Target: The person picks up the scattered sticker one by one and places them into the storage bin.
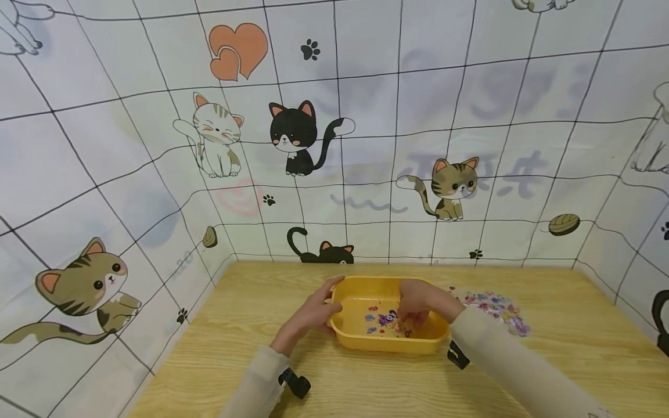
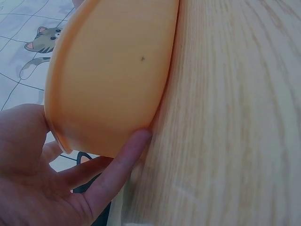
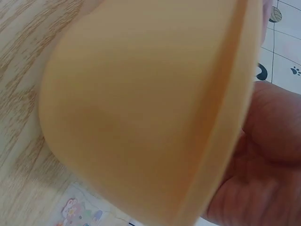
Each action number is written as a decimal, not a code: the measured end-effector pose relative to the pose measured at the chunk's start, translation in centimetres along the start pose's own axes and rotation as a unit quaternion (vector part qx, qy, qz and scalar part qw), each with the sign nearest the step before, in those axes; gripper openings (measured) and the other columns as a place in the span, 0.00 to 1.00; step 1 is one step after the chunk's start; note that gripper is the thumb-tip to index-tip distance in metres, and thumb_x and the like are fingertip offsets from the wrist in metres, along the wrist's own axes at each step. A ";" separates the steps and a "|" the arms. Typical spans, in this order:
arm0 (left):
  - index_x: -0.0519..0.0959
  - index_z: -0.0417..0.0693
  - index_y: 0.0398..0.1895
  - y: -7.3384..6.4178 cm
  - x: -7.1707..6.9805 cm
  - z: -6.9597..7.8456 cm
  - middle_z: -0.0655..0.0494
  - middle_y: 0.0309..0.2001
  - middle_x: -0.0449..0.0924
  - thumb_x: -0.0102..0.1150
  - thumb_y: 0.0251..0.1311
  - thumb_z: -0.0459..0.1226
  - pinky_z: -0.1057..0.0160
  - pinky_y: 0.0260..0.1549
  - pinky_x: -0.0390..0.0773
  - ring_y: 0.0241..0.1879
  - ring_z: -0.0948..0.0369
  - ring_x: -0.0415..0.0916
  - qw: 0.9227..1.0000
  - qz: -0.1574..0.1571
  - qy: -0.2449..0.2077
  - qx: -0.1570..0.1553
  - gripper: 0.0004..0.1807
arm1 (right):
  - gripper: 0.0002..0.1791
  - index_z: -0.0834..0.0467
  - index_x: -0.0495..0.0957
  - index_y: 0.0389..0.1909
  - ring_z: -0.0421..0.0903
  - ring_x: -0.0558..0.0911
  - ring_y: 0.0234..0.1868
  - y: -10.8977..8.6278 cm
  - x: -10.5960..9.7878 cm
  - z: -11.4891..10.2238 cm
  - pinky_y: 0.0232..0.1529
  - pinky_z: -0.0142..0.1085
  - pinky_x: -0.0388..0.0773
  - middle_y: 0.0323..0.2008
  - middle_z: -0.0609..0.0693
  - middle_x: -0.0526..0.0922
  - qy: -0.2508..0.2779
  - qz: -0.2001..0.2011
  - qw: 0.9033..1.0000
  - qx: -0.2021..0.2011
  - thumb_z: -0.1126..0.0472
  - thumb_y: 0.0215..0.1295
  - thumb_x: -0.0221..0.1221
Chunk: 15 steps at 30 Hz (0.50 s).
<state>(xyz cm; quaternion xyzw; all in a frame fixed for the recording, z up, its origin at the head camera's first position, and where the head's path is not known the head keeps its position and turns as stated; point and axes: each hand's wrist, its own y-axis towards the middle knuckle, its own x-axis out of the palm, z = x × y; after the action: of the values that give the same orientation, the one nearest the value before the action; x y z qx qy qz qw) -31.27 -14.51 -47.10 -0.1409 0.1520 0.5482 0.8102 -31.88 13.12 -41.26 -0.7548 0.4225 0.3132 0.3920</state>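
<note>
A yellow plastic basin (image 1: 387,345) sits on the wooden table. My left hand (image 1: 312,310) holds its left end, thumb over the rim and fingers spread along the outer wall, as the left wrist view also shows. Reaching over the rim, my right hand (image 1: 418,299) is down inside the basin at its right half. Its fingers point down at small colourful pieces (image 1: 388,318), which look like cartoon stickers and lie scattered on the basin's floor. In the right wrist view the basin wall (image 3: 136,103) hides the fingertips, so I cannot tell whether they pinch a piece.
More small colourful pieces (image 1: 493,306) lie in a loose pile on the table, right of the basin and beyond my right forearm. One clear piece with a cartoon figure (image 3: 77,212) shows beside the basin. A cat-print wall covering (image 1: 366,220) rises behind the table (image 1: 251,290) and at both sides.
</note>
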 end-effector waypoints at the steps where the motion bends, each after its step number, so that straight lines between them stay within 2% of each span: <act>1: 0.59 0.64 0.81 0.0 0.0 0.1 0.32 0.71 0.66 0.56 0.69 0.34 0.50 0.25 0.91 0.46 0.47 0.85 1.000 0.000 0.000 0.000 0.39 | 0.11 0.65 0.83 0.20 0.42 0.80 0.15 0.0 0.0 -0.1 0.25 0.39 0.89 0.13 0.49 0.76 -0.002 0.000 1.000 0.003 0.67 0.61 0.68; 5: 0.58 0.63 0.81 0.0 -0.1 0.3 0.31 0.71 0.67 0.55 0.69 0.34 0.49 0.24 0.90 0.45 0.47 0.86 1.000 0.000 -0.001 0.004 0.39 | 0.13 0.66 0.85 0.22 0.42 0.78 0.14 -0.2 -0.2 -0.3 0.19 0.34 0.85 0.13 0.48 0.76 -0.022 -0.004 1.000 0.004 0.65 0.65 0.64; 9: 0.58 0.63 0.81 0.0 -0.1 0.3 0.32 0.70 0.67 0.55 0.68 0.33 0.49 0.24 0.90 0.45 0.47 0.86 1.000 0.000 -0.005 0.004 0.39 | 0.14 0.63 0.87 0.22 0.39 0.63 0.12 -0.4 -0.5 -0.4 0.12 0.27 0.65 0.10 0.44 0.66 -0.041 -0.011 0.999 -0.004 0.64 0.67 0.61; 12: 0.58 0.64 0.81 0.0 -0.2 0.2 0.32 0.71 0.66 0.56 0.68 0.33 0.49 0.25 0.90 0.46 0.47 0.85 1.000 0.000 -0.005 0.003 0.39 | 0.17 0.59 0.83 0.17 0.38 0.56 0.11 -0.4 -0.6 -0.3 0.12 0.28 0.54 0.08 0.42 0.60 -0.045 -0.013 0.999 -0.023 0.64 0.67 0.61; 15: 0.59 0.65 0.81 -0.1 -0.2 0.0 0.31 0.71 0.65 0.56 0.68 0.34 0.49 0.25 0.90 0.46 0.47 0.85 1.000 -0.001 -0.005 0.000 0.39 | 0.21 0.56 0.76 0.13 0.38 0.55 0.11 -0.6 -0.5 0.1 0.12 0.28 0.53 0.08 0.41 0.58 -0.036 -0.006 0.999 -0.037 0.61 0.69 0.62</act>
<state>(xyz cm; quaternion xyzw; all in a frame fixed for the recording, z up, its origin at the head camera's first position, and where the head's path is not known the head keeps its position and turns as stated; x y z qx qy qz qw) -31.27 -14.68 -47.06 -0.1381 0.1484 0.5482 0.8114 -31.61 13.60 -40.70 -0.7596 0.3917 0.3534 0.3804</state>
